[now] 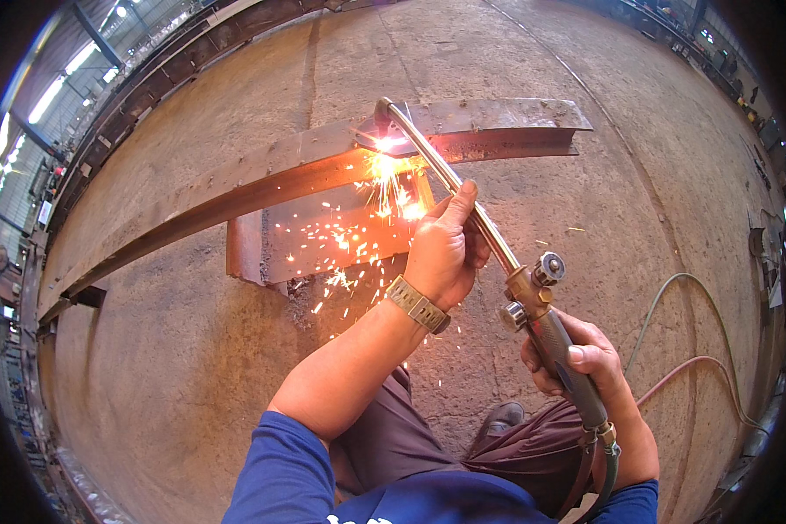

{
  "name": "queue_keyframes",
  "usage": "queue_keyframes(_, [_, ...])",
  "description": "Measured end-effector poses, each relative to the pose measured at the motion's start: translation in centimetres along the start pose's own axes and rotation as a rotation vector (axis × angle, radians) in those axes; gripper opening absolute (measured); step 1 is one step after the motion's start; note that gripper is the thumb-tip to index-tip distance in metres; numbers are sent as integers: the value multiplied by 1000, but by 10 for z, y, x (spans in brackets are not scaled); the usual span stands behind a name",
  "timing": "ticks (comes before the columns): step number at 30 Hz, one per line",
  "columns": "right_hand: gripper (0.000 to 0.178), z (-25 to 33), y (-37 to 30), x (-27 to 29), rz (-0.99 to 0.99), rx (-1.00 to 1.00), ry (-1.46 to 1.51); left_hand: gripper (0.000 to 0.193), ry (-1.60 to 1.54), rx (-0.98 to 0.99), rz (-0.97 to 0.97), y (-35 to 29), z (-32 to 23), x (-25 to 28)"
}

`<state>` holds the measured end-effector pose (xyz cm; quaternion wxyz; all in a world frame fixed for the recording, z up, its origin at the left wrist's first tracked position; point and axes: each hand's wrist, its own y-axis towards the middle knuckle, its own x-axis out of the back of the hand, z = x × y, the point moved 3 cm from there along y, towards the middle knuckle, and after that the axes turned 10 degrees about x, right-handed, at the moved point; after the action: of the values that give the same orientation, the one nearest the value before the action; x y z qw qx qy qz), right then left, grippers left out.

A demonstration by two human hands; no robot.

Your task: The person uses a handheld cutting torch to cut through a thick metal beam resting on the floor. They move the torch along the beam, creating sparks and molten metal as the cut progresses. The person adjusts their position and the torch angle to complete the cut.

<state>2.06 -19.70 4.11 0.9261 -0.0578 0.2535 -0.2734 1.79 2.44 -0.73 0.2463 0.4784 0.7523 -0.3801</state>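
Note:
A cutting torch slants across the middle, its bent tip over a long steel beam. Bright glow and sparks burst where the tip meets the beam and spray down toward me. My left hand is closed round the torch's metal tube; a watch is on that wrist. Farther back along the torch, my right hand grips the dark handle, thumb on top, just behind the valve knobs. Under the beam sits a wider steel piece, partly hidden by sparks.
Two hoses curve over the concrete floor at the right. Beyond the far left floor runs a long dark steel section. My shoe rests on the floor below the torch. Scrap pieces lie along the right edge.

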Motion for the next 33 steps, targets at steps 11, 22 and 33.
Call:
queue_keyframes(11, [95, 2, 0, -1, 6, 2, -21, 30, 3, 9, -2, -2, -1, -1])
queue_keyframes(22, [96, 2, 0, 1, 15, 2, -44, 22, -50, -44, 20, -5, -4, -5])
queue_keyframes(33, [93, 1, 1, 4, 17, 1, -48, 29, -28, -52, -16, 0, 1, -3])
